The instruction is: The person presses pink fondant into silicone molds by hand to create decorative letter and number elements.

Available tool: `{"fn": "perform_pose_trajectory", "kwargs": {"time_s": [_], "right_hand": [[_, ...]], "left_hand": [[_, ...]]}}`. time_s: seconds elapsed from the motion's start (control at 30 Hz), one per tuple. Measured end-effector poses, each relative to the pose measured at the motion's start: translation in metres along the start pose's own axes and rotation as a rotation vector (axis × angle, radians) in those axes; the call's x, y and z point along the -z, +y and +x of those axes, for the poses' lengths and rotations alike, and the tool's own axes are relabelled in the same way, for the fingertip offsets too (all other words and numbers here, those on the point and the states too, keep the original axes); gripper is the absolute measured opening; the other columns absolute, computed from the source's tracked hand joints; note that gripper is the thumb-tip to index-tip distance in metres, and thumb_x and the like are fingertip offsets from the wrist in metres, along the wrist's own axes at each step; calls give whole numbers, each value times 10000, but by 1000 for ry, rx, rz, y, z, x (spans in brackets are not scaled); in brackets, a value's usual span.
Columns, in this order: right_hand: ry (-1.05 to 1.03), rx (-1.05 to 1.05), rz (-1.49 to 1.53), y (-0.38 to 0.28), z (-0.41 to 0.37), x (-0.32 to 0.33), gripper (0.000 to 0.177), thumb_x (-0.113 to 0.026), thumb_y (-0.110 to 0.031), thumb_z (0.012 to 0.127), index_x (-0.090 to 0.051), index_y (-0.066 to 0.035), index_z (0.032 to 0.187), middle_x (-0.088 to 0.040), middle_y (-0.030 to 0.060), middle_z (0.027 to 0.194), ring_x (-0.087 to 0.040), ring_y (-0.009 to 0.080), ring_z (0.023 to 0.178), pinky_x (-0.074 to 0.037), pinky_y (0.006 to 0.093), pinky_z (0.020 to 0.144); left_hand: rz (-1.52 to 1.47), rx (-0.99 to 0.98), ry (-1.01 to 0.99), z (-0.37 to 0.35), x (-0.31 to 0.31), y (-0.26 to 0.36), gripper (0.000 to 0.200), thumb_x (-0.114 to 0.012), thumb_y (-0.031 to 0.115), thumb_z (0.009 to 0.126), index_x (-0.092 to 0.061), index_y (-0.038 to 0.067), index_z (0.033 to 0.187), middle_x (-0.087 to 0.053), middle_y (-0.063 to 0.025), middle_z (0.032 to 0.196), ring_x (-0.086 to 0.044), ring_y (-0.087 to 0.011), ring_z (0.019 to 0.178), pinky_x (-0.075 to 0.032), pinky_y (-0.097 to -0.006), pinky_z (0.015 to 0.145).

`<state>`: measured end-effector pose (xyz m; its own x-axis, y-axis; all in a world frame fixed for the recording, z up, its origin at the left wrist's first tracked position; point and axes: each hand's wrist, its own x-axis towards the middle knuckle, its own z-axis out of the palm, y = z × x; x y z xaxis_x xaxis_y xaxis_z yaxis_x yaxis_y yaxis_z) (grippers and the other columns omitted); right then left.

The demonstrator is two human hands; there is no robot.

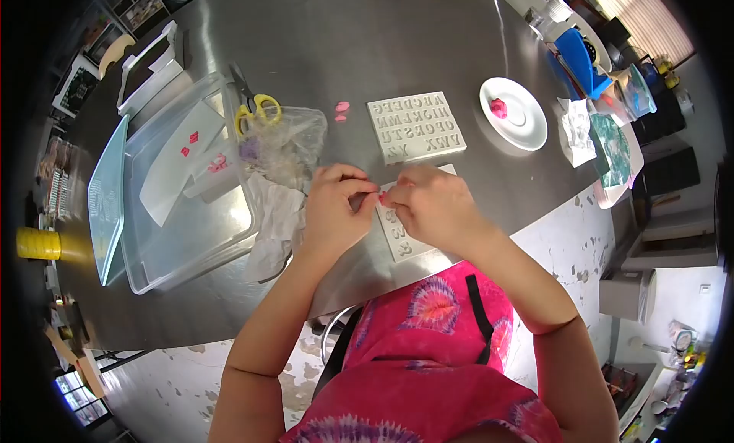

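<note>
Both hands meet over a white letter mould [405,240] near the table's front edge. My left hand [342,206] pinches at a small bit of pink paste [383,197] from the left. From the right, my right hand [432,204] touches the same bit with its fingers bent, covering part of the mould. Just beyond lies a second mould [417,126] with rows of letters. Two pink pieces [342,107] rest on the metal table. A pink lump [498,108] sits on a white saucer [526,122].
Left of my hands are a crumpled white cloth [271,225], a plastic bag [294,149] and yellow-handled scissors [260,116]. A clear tub [191,248] holds white sheets with pink pieces. Its blue-tinted lid [107,202] leans alongside. Crumpled tissue [576,132] lies far right.
</note>
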<state>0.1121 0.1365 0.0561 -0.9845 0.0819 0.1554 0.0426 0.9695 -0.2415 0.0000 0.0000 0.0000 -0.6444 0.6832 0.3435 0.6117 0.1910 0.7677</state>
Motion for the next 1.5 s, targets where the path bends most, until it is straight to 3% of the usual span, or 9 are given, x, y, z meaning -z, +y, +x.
{"fn": "perform_pose_trajectory", "kwargs": {"time_s": [0.07, 0.17, 0.57, 0.7, 0.8, 0.9, 1.07, 1.3, 1.5], "right_hand": [[-6, -150, 188, 2, 5, 5, 99, -689, -189, 750, -664, -100, 787, -654, 73, 759, -644, 266, 755, -507, 372, 634], [15, -314, 273, -6, 8, -1, 109, -696, -192, 745, -649, -94, 755, -632, 66, 714, -633, 261, 731, -503, 374, 617], [132, -88, 88, -7, 9, -16, 54, -672, -116, 758, -652, -75, 729, -616, 63, 710, -623, 262, 767, -501, 373, 607], [113, -196, 244, -4, 8, -14, 32, -658, -91, 752, -670, -65, 765, -608, 71, 692, -622, 269, 776, -507, 363, 631], [99, -195, 254, -2, 3, -12, 81, -662, -74, 732, -693, -72, 807, -607, 79, 741, -618, 273, 792, -512, 363, 662], [146, -19, 303, -6, -6, -11, 138, -667, -50, 714, -714, -95, 836, -596, 64, 825, -609, 249, 841, -515, 360, 698], [152, -31, 58, -7, -14, -13, 241, -665, -34, 680, -739, -143, 883, -564, 27, 896, -568, 198, 890, -513, 321, 709], [166, 3, -1, -18, -14, -23, 282, -641, -26, 668, -737, -112, 919, -545, 60, 927, -534, 262, 951, -471, 379, 802], [113, -14, 176, -13, -26, -17, 320, -640, -7, 686, -727, -98, 980, -540, 63, 936, -523, 266, 952, -435, 377, 823]], "left_hand": [[13, -11, 15, 1, -2, 1, 106, -717, 47, 655, -726, 79, 756, -644, -51, 894, -556, -262, 885, -480, -353, 753], [-7, 17, 18, -2, -1, 1, 108, -715, 43, 652, -725, 80, 754, -643, -45, 888, -557, -260, 878, -480, -352, 750], [30, 14, -1, 0, 0, 0, 93, -713, 43, 686, -716, 65, 776, -649, -61, 917, -570, -265, 900, -473, -353, 776], [25, 18, 1, -1, -1, 0, 101, -710, 40, 683, -718, 70, 779, -648, -57, 916, -568, -266, 897, -473, -354, 772], [17, 13, 11, -1, -1, 0, 104, -709, 39, 680, -718, 71, 778, -647, -54, 915, -567, -264, 898, -473, -353, 771], [20, 11, 27, -1, -2, -1, 103, -709, 36, 680, -720, 74, 776, -646, -51, 915, -565, -258, 899, -476, -349, 765], [39, 18, 13, -1, 0, 1, 101, -706, 37, 682, -723, 75, 774, -648, -40, 919, -564, -251, 902, -487, -344, 751], [48, -2, 35, -1, -3, 0, 105, -714, 38, 677, -723, 71, 776, -647, -38, 914, -565, -247, 899, -490, -337, 753], [30, 7, 21, -1, -2, 0, 106, -740, 64, 659, -722, 72, 763, -642, -42, 908, -566, -245, 888, -484, -337, 744]]}}
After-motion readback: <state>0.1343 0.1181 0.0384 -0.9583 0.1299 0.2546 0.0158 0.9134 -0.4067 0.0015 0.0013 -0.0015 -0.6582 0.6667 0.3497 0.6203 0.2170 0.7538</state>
